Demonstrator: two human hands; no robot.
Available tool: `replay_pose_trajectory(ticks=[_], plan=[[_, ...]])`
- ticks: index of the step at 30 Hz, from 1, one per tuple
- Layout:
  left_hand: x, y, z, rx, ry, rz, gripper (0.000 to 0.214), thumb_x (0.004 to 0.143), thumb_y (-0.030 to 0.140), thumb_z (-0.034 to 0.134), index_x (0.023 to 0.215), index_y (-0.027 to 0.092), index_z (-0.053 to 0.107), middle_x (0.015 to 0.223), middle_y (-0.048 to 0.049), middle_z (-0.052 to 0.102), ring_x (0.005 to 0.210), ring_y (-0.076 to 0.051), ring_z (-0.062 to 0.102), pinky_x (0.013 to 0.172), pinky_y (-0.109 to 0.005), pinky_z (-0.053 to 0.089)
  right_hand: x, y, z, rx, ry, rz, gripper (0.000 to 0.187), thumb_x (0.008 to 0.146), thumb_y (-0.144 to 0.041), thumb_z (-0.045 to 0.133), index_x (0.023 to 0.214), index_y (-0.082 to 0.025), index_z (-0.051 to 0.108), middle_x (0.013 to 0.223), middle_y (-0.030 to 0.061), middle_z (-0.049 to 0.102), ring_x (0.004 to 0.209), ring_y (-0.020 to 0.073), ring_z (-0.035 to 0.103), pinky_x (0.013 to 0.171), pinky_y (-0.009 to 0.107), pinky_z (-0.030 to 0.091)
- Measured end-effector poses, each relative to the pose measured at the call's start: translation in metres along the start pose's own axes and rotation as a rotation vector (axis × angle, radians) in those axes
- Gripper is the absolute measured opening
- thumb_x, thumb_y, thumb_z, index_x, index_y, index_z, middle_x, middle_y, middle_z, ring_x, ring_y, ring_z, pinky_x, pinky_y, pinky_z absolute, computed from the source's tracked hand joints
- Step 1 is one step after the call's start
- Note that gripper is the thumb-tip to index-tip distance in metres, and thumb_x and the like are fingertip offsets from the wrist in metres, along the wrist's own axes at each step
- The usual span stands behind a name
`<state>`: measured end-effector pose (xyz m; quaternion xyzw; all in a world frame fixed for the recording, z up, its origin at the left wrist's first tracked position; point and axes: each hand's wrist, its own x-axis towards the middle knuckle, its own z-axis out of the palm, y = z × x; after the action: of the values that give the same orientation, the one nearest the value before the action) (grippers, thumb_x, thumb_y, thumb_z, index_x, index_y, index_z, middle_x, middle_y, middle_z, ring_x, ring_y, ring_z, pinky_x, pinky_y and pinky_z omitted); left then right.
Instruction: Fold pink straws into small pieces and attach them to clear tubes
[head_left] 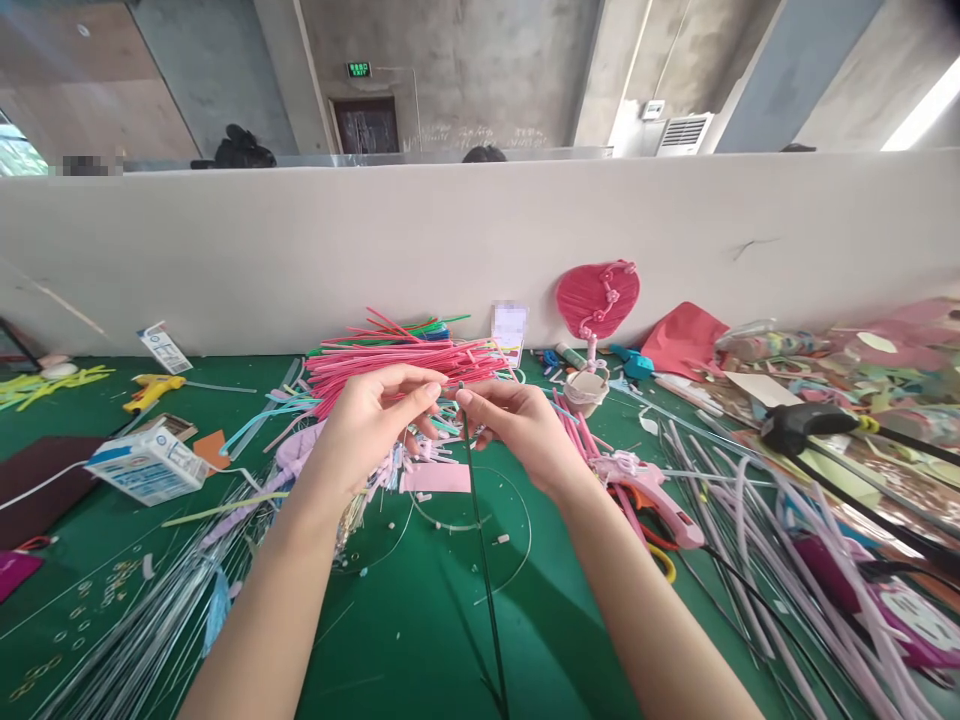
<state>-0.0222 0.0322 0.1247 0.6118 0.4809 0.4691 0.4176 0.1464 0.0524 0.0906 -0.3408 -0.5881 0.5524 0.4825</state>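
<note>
Over the middle of the green table, my left hand (pixel 390 405) and my right hand (pixel 517 420) meet almost fingertip to fingertip. Between thumb and fingers my right hand pinches the top of a thin dark green rod (pixel 480 530), which runs down toward the table's near edge. My left hand is closed in a pinch beside the rod's tip; whatever lies in its fingers is too small to make out. Below them lie a pink rectangular piece (pixel 436 477) and a loop of clear thread (pixel 529 520). Behind the hands rests a heap of pink and red pipe cleaners (pixel 405 365).
Bundled wire stems (pixel 157 590) lie at left, near a blue-white box (pixel 146 465) and a yellow glue gun (pixel 154 390). A pink glue gun (pixel 652 495), pale tubes (pixel 750 560) and a power strip (pixel 911 615) crowd the right. A pink round ornament (pixel 598 300) stands by the white partition (pixel 375 240).
</note>
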Motion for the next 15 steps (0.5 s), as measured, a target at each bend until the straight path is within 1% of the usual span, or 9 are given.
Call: replay_pose_trajectory(ticks=[2,4,8,11,15], plan=[[0.0001,0.0010,0.0014,-0.074,0.004,-0.028,0.026,0.075,0.037,0.070,0.086,0.015,0.066,0.071,-0.0015,0.062,0.053,-0.013,0.063,0.040,-0.019,0.047,-0.0005,-0.0019,0.0000,0.029,0.016,0.000,0.030,0.073,-0.043,0.071,0.090,-0.018,0.070,0.069,-0.0013,0.063,0.057,0.0087,0.057,0.049,0.020,0.048],[0.0008,0.0015,0.0026,-0.122,-0.016,-0.062,0.023,0.073,0.036,0.071,0.080,0.015,0.064,0.068,-0.0003,0.061,0.047,-0.011,0.060,0.036,-0.018,0.045,-0.0006,-0.0023,-0.0012,0.055,0.026,0.013,0.031,0.072,-0.042,0.073,0.092,-0.019,0.069,0.071,-0.0015,0.064,0.058,0.0092,0.059,0.049,0.020,0.048],[0.0031,0.0014,0.0041,-0.137,-0.055,-0.112,0.020,0.073,0.033,0.071,0.077,0.015,0.062,0.060,0.0019,0.058,0.036,-0.007,0.052,0.029,-0.016,0.035,-0.0004,-0.0021,-0.0041,0.050,0.045,0.055,0.030,0.071,-0.043,0.074,0.086,-0.018,0.068,0.066,-0.0027,0.062,0.056,0.0093,0.060,0.048,0.020,0.048],[0.0047,-0.0005,0.0047,-0.124,-0.052,-0.120,0.020,0.074,0.033,0.070,0.076,0.015,0.062,0.058,0.0030,0.056,0.033,-0.006,0.049,0.028,-0.016,0.034,-0.0001,-0.0018,-0.0048,0.030,0.054,0.067,0.030,0.071,-0.046,0.072,0.080,-0.018,0.068,0.064,-0.0027,0.061,0.055,0.0088,0.059,0.048,0.020,0.048],[0.0064,-0.0047,0.0046,-0.130,-0.062,-0.138,0.022,0.072,0.034,0.072,0.077,0.015,0.062,0.060,0.0030,0.057,0.032,-0.004,0.047,0.028,-0.015,0.032,0.0013,0.0008,-0.0044,0.029,0.054,0.059,0.031,0.070,-0.047,0.073,0.077,-0.018,0.068,0.065,-0.0023,0.062,0.054,0.0083,0.058,0.048,0.020,0.049]])
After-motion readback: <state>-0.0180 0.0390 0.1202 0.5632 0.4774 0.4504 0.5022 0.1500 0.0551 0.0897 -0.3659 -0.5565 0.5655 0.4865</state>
